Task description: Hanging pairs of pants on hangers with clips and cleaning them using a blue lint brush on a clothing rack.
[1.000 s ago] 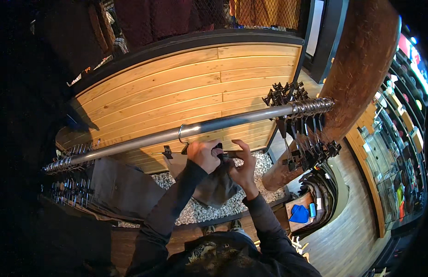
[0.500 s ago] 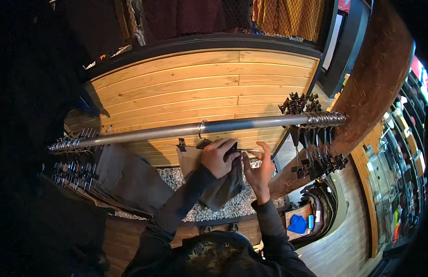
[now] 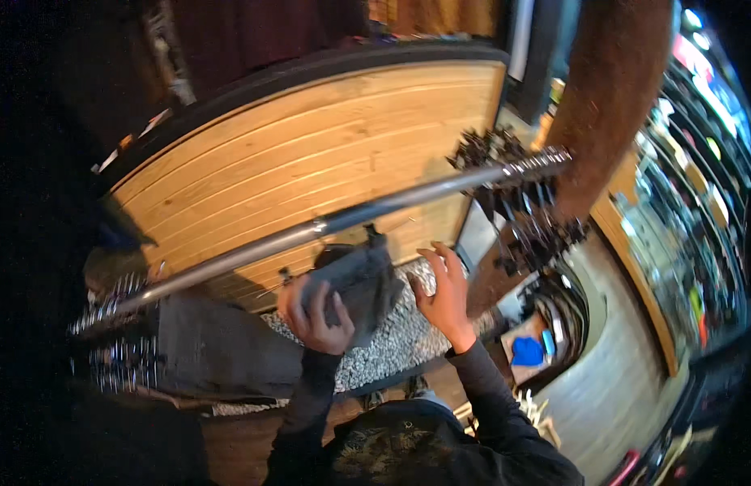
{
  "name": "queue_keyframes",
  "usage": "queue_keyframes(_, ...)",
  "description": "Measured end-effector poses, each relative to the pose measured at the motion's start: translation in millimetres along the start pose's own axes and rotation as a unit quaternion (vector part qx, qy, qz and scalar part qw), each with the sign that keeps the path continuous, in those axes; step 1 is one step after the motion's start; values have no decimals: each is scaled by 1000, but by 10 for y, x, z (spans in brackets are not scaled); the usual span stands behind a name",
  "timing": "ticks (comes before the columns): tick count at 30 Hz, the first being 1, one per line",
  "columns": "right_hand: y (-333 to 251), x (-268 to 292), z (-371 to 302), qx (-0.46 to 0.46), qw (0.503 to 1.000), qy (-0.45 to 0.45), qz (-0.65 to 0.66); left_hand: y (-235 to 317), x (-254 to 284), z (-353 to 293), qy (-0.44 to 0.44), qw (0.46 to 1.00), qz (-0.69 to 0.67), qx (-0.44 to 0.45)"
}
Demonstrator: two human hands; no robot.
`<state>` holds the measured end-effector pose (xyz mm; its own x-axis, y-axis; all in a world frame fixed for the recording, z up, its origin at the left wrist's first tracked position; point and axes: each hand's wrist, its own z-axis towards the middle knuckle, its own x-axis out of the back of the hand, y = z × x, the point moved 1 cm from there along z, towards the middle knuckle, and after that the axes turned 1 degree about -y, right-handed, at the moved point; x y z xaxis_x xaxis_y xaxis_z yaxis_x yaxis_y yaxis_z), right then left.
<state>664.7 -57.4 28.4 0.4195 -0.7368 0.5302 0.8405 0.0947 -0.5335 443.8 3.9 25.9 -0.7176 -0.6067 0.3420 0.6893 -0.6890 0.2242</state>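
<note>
The dark grey garment (image 3: 355, 283) is seen just below the metal rail (image 3: 408, 198), hung above the white pebbles (image 3: 428, 328). Its upper edge is flanked by a black clip (image 3: 375, 236) at the right; a second dark clip (image 3: 285, 275), near the fingers at the left, is too blurred to be made out well. The garment's lower left part is covered by the left hand (image 3: 317, 316), which is blurred and held with its fingers bent and spread; whether cloth is pinched by it cannot be told. The right hand (image 3: 446, 296) is held wide, thumb and fingers parted, to the right of the garment and apart from it. The hanger's hook cannot be clearly traced up to the rail.

At the rail's right end, clip hangers (image 3: 546, 235) are crowded together so that single ones are hard to pick out, and they are partly overlapped with the brown post (image 3: 610, 105), whose top is cut off by the upper edge. At the left, the brown-grey trousers (image 3: 221, 348) are partly lost in shadow. The wooden panel (image 3: 311, 146) behind is crossed by the rail.
</note>
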Motion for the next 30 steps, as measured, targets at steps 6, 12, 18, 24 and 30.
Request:
queue_keyframes(6, 356, 543, -713, -110, 985, -32, -126, 662, -664, -581, -359, 873, -328, -26)
queue_keyframes(12, 814, 1395, -1847, -311, 927, 2, -209, 1529, -1051, -1190, -530, 721, -427, -134)
queue_keyframes(18, 1336, 1935, -2709, -426, 876, 60, -216, 2492, -1325, -1593, -578, 622, -478, -224)
queue_keyframes(24, 2523, 1985, -3442, -494, 844, 41, -203, 3220, -1994, -2205, -626, 601, -450, -212)
queue_keyframes(30, 4262, 1821, -3969, -521, 831, -16, -195, 3735, -2919, -2888, -676, 578, -392, -232)
